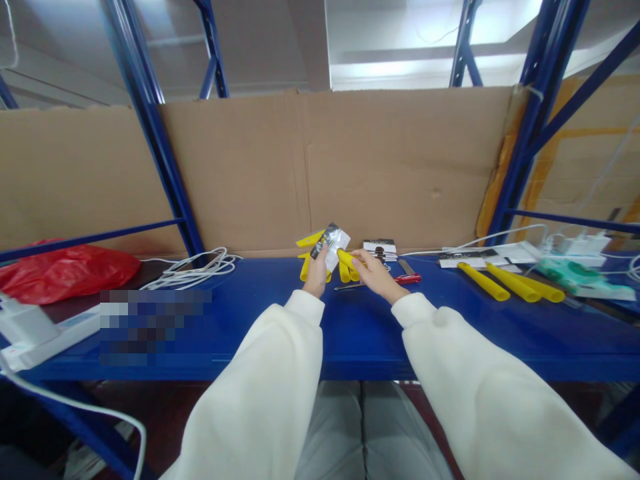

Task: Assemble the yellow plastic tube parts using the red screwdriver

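A small clear packet and a yellow tube are held over the blue bench.

The packet [334, 240] is pinched in the left hand [318, 272], whose grip is closed on it. The yellow tube [347, 262] is clasped by the right hand [376, 273], just right of the packet, at the far middle of the bench [350, 333]. More yellow tubes [510, 283] lie to the right, white cables [200, 267] to the left.

no readable text, packet [334, 241] print too small, one patch of the shelf [350, 333] blurred
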`<state>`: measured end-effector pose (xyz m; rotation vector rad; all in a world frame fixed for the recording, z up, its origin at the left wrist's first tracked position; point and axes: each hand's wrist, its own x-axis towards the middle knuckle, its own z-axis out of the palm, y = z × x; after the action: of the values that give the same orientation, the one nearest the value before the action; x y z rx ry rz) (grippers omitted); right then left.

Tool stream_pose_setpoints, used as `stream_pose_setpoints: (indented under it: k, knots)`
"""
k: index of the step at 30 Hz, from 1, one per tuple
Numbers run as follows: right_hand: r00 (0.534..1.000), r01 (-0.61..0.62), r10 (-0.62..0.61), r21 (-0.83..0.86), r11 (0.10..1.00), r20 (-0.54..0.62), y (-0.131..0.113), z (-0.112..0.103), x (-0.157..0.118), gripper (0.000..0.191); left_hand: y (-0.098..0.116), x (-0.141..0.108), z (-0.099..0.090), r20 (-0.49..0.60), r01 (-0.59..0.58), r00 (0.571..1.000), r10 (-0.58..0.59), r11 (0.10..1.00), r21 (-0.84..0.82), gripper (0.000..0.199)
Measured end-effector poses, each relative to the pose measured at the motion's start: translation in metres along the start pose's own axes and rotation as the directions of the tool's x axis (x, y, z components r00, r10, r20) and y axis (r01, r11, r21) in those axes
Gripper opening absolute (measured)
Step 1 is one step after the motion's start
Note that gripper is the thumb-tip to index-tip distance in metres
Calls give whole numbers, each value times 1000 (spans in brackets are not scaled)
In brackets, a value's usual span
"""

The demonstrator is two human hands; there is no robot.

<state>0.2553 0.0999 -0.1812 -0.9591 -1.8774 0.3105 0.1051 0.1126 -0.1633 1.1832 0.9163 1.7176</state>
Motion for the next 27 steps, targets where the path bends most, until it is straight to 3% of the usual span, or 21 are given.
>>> stream_pose_setpoints:
  k: [2, 7, 11, 15, 19, 23, 27]
  knots:
    - [1000, -7, 6, 33, 999, 13, 0, 1, -1, 25, 1, 0, 1, -15, 36, 999, -37, 996, -85, 34]
    - [1000, -30, 31, 144, 989, -6, 2, 4, 0, 40, 1, -4, 5, 64, 157, 987, -148, 973, -169, 32]
    - [982, -166, 187, 371, 914, -23, -2, 7, 2, 62, 8, -8, 6, 1, 192, 979, -202, 928, -318, 25]
    - [945, -290, 325, 526, 800, 28, -10, 2, 5, 44, 14, -11, 7, -37, 226, 965, -260, 895, -384, 20]
    - [922, -282, 383, 568, 773, -63, -12, -9, 6, 20, 13, -12, 8, -44, 223, 965, -258, 901, -372, 15]
    - [900, -316, 432, 585, 747, -65, -14, -13, 5, 21, 11, -11, 7, -45, 192, 975, -219, 923, -333, 12]
    - [907, -330, 421, 626, 706, 4, -15, -10, 4, 22, 8, -8, 3, -6, 146, 988, -156, 935, -324, 31]
